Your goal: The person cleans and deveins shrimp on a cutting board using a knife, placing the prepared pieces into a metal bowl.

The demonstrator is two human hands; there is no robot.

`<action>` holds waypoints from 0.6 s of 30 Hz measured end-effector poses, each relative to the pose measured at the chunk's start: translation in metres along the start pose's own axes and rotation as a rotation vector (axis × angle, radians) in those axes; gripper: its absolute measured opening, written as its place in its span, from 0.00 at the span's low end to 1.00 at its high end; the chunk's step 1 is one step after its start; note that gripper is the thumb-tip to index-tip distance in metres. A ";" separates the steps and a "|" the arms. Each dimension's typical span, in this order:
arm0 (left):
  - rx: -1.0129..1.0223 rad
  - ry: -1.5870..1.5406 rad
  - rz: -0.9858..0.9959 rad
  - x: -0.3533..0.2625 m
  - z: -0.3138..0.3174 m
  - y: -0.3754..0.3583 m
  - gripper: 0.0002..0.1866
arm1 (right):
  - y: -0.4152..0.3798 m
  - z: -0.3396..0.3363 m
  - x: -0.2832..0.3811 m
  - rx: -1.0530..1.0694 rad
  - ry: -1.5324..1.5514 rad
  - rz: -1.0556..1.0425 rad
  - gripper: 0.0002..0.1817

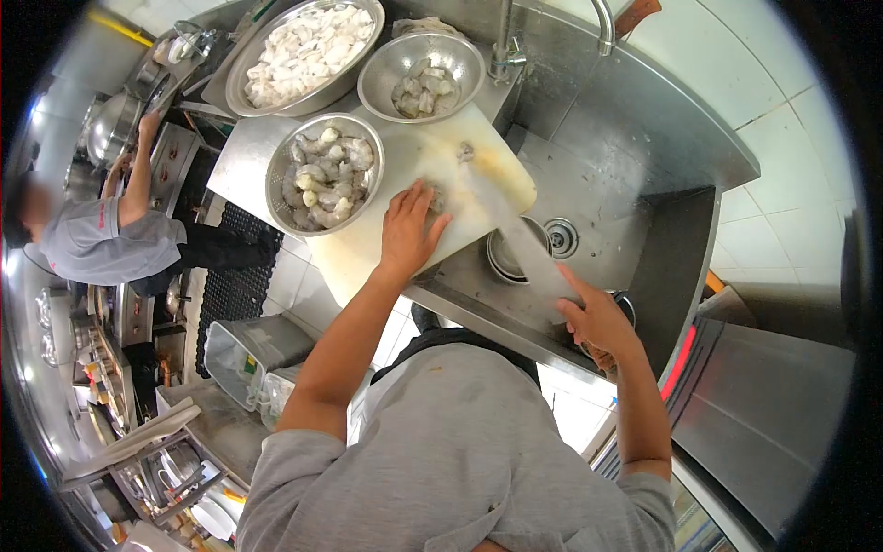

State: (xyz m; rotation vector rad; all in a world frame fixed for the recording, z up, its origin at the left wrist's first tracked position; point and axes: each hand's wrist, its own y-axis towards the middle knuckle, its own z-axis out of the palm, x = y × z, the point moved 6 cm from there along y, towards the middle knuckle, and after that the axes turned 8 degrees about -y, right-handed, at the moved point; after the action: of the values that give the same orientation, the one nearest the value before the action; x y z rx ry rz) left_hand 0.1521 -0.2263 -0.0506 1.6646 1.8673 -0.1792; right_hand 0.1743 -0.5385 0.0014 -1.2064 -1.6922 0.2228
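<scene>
My left hand [408, 230] is on the white cutting board [354, 267], its fingertips pressed on a grey peeled shrimp [438, 197], which they partly cover. In my right hand [593, 320] is a large knife [515, 235], its broad blade slanting over the sink toward the board. The blade is blurred, and a small grey scrap [465, 150] shows by its tip. Beside my left hand, a perforated metal colander [276, 198] holds several grey shrimp [322, 175]. Farther back, a second colander [372, 83] contains fewer shrimp pieces [425, 90].
A big metal bowl [237, 87] of white pieces stands at the back left. The steel sink [635, 166] on the right has a metal pot [501, 262] by its drain and a faucet [501, 60] behind. A co-worker [120, 239] stands at the stove on the left.
</scene>
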 end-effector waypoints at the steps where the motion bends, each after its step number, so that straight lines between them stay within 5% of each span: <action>1: -0.011 -0.011 -0.035 -0.002 -0.002 0.004 0.28 | -0.006 -0.002 -0.005 -0.046 0.038 0.040 0.34; 14: -0.066 -0.264 -0.131 0.022 -0.013 0.015 0.13 | -0.051 0.052 -0.043 -0.035 0.231 0.100 0.35; 18: 0.009 -0.351 -0.378 0.037 -0.010 0.018 0.11 | -0.055 0.051 -0.042 -0.046 0.197 0.081 0.35</action>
State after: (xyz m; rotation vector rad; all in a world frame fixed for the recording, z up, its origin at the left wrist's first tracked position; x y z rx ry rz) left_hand 0.1649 -0.1866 -0.0571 1.1772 1.8831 -0.5958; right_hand 0.1003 -0.5793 -0.0146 -1.2891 -1.4861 0.1110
